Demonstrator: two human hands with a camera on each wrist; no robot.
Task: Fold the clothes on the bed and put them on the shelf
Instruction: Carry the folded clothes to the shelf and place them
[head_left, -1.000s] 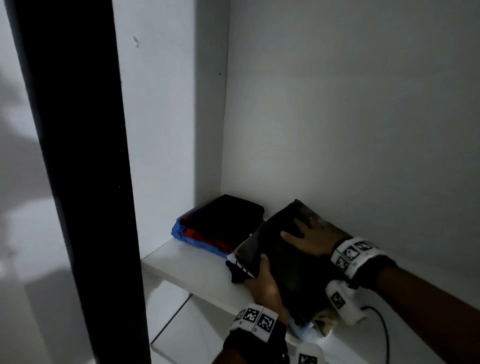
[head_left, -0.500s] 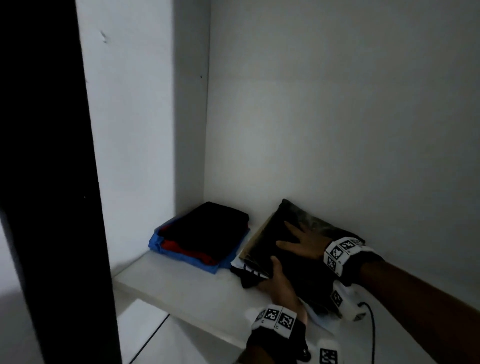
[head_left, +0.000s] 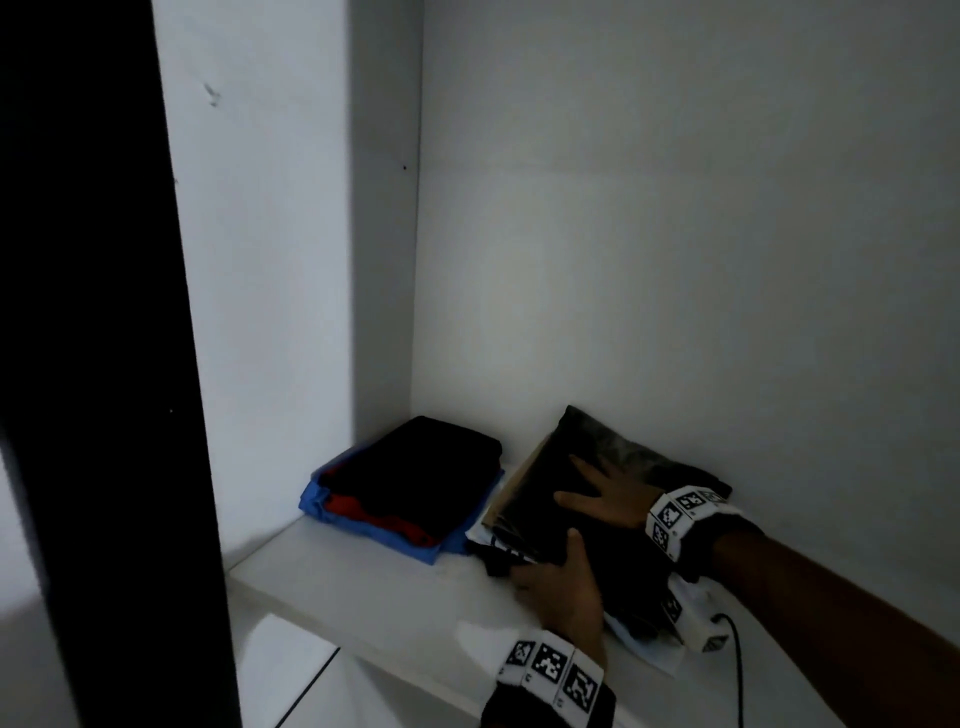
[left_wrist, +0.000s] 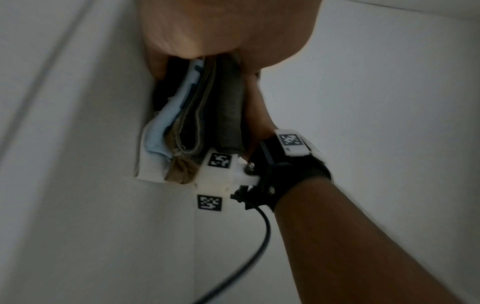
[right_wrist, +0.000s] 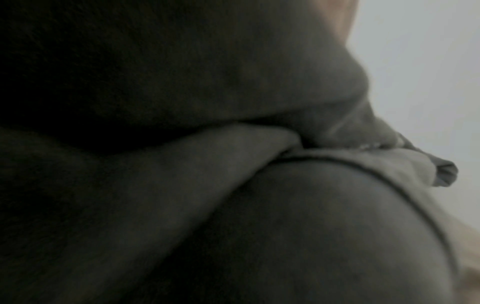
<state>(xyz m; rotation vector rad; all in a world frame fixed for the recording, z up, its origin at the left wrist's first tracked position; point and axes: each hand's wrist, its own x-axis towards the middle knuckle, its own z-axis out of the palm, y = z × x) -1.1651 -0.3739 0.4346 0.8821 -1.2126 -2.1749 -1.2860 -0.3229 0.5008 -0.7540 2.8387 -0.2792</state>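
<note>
A stack of folded dark clothes (head_left: 545, 467) lies on the white shelf (head_left: 363, 587), near the back wall. My left hand (head_left: 558, 577) grips its front edge, thumb on top and fingers under it. My right hand (head_left: 597, 493) lies flat on top, fingers straight. In the left wrist view the stack (left_wrist: 197, 115) shows edge-on in black, pale blue, tan and grey layers, with my left hand (left_wrist: 221, 30) above it and my right hand (left_wrist: 257, 107) along one face. The right wrist view is filled with dark fabric (right_wrist: 182, 185).
A second folded pile (head_left: 421, 467), black over red over blue, sits in the shelf's back left corner, almost touching the held stack. A dark upright panel (head_left: 88, 364) stands at the left. A black cable (head_left: 737, 660) trails from my right wrist.
The dark stack has slid further onto the shelf and closer to the black, red and blue pile. Both hands keep the same hold on it.
</note>
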